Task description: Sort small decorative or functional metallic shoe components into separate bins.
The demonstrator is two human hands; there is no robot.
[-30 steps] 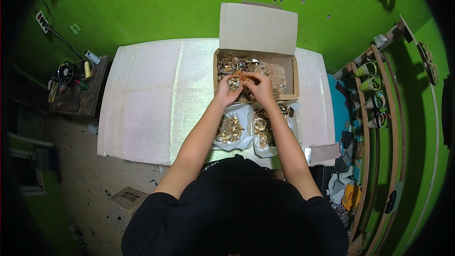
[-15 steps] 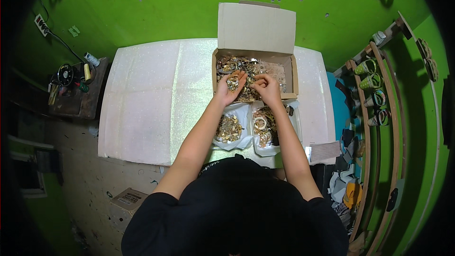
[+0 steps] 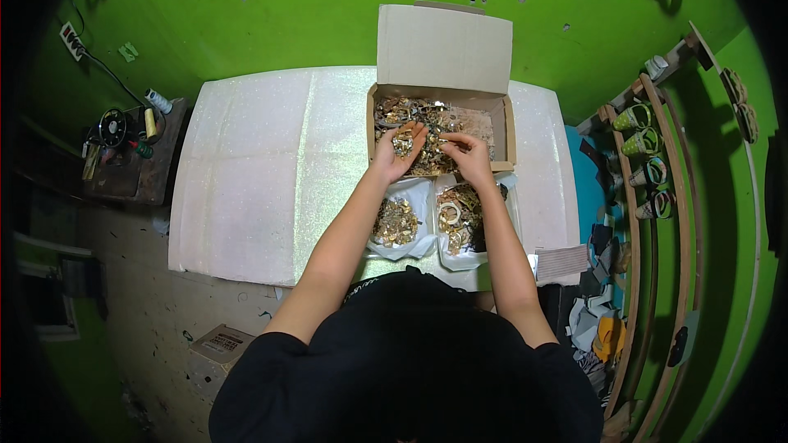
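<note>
An open cardboard box (image 3: 510,133) stands on the table with its lid raised at the back. Heaped in it are small gold and silver metal trinkets (image 3: 423,111), resembling buckles or ornaments. Over the box's left part, my left hand (image 3: 391,159) is palm up and cupped around several shiny metal pieces (image 3: 402,144). My right hand (image 3: 469,156) hovers beside it, thumb and fingers pinched above the heap; whatever lies between the fingertips is too small to make out. Nearer me sit a white-lined tray (image 3: 425,242) of gold pieces and another white tray (image 3: 461,262) with rings and dark bits.
A shimmery white cover (image 3: 246,180) lies over the table. At its front right corner rests a striped grey piece (image 3: 563,260). Sandals hang on a wooden rack (image 3: 628,197) to the right. A small side table (image 3: 139,172) with thread spools stands at the left.
My right hand has shifted slightly right and towards me, its fingers still pinched. The left hand stays in place with the metal pieces in its palm.
</note>
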